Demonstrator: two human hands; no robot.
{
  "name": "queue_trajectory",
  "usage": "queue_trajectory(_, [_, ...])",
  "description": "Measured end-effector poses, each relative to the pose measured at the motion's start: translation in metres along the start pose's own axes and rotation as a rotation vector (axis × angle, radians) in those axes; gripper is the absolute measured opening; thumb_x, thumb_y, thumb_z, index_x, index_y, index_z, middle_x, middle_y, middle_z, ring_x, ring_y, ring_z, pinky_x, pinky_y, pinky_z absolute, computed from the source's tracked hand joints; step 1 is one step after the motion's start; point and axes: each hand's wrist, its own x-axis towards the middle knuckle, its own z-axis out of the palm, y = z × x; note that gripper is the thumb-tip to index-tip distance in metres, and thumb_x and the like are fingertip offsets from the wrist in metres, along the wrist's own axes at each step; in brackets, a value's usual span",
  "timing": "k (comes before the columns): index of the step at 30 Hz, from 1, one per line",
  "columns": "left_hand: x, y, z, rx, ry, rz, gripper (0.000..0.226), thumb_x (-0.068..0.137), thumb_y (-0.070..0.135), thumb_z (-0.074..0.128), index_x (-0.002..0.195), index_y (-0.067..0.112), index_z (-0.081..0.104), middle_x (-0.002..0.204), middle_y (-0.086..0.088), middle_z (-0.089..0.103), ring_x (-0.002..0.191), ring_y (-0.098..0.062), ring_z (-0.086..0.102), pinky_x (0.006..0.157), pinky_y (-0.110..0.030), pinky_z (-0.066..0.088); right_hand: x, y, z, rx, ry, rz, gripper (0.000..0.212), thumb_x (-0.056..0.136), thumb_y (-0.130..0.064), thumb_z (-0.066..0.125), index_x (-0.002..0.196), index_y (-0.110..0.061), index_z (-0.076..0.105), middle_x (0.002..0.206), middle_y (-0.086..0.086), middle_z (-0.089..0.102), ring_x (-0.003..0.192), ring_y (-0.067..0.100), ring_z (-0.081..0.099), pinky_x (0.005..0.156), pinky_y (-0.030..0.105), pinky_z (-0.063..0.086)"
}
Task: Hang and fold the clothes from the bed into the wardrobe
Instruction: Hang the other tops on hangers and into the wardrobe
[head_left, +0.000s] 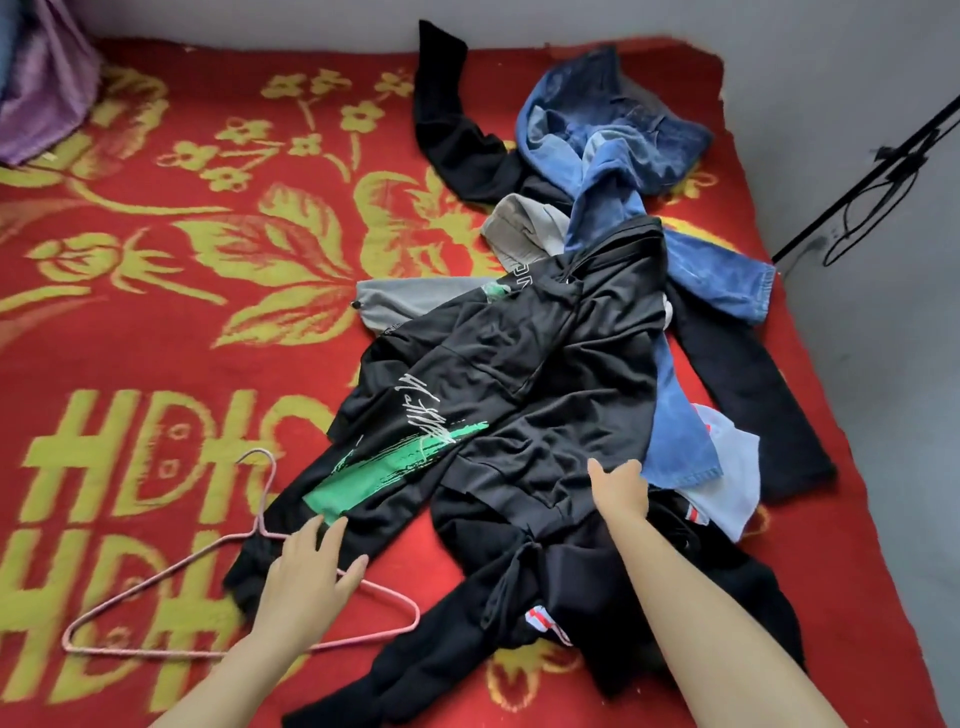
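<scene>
Hands reach forward over a pile of clothes on a bed. Left hand (306, 566) is open, fingers spread and straight, above the cuff of a black sleeve and the bar of a pink wire hanger (156, 591). The hanger lies flat on the bed's red blanket (182, 312), left of the pile, with the sleeve end crossing it. Right hand (621, 493) is at the lower edge of a black jacket (545, 364), thumb out to the side; whether its fingers grip the cloth cannot be told.

The jacket, with a green and white print on one sleeve, lies on top of the pile in the middle of the bed. Blue jeans (613, 156) trail from the far end down along its right side. A grey garment (519, 228) shows beneath its top edge. A black hoodie (597, 587) with a drawstring lies crumpled nearest the person, between the forearms. Dark trousers (753, 389) and a white cloth (732, 467) lie at the right.
</scene>
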Motion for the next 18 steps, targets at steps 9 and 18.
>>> queue_trajectory(9, [0.025, 0.017, -0.015, -0.194, 0.051, -0.011, 0.056, 0.096, 0.042, 0.043, 0.145, 0.015, 0.033, 0.15, -0.008, 0.028, 0.138, -0.024, 0.023, 0.108, -0.036, 0.026, 0.01, 0.002, 0.026, 0.045, 0.167, 0.039, 0.028, 0.091, -0.006, 0.044, 0.116, -0.001, 0.058, 0.118, 0.021, 0.059, 0.11, 0.039, 0.052, 0.086, 0.039, 0.042])
queue_trajectory(18, [-0.004, 0.057, -0.034, -0.888, -0.062, -0.097, 0.028, 0.101, 0.034, 0.035, 0.11, 0.019, 0.057, 0.118, -0.007, 0.053, 0.118, -0.021, 0.047, 0.091, -0.027, 0.032, -0.12, -0.033, -0.017, 0.399, 0.197, -0.561, 0.013, 0.09, -0.005, 0.057, 0.093, 0.005, 0.066, 0.083, 0.006, 0.061, 0.094, 0.031, 0.054, 0.083, 0.031, 0.037])
